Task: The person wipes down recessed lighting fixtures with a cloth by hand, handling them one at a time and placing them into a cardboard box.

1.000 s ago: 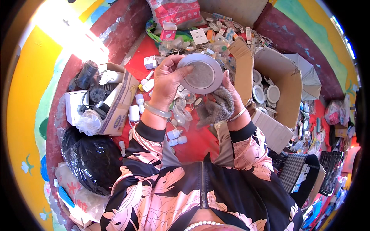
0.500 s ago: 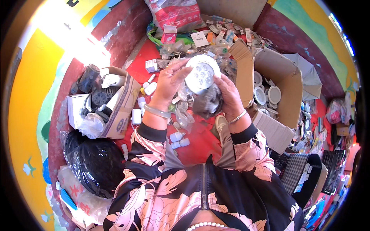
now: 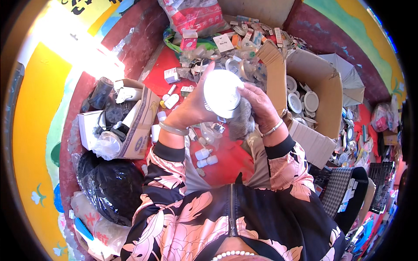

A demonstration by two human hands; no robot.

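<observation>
A round white LED downlight (image 3: 221, 92) is held up in front of me at mid-view. My left hand (image 3: 192, 104) is closed round its left side, thumb or finger up along the edge. On the other side my right hand (image 3: 261, 106) grips a fuzzy grey cloth (image 3: 242, 122), its fingertips touching the lamp's right rim. The cloth hangs below and right of the lamp. Glare washes out the lamp's surface, so its details are hidden. A bangle sits on each wrist.
To the right stands an open cardboard box (image 3: 324, 93) with several round white lamps. A box of dark and white devices (image 3: 141, 126) is at left, above a black plastic bag (image 3: 109, 187). Small packages and plastic wrappings lie piled ahead; white bottles (image 3: 207, 162) lie on red cloth.
The downlight has turned, so its LED face no longer shows, and it has shifted slightly left and down. My left hand now wraps its side; the cloth hangs a little lower.
</observation>
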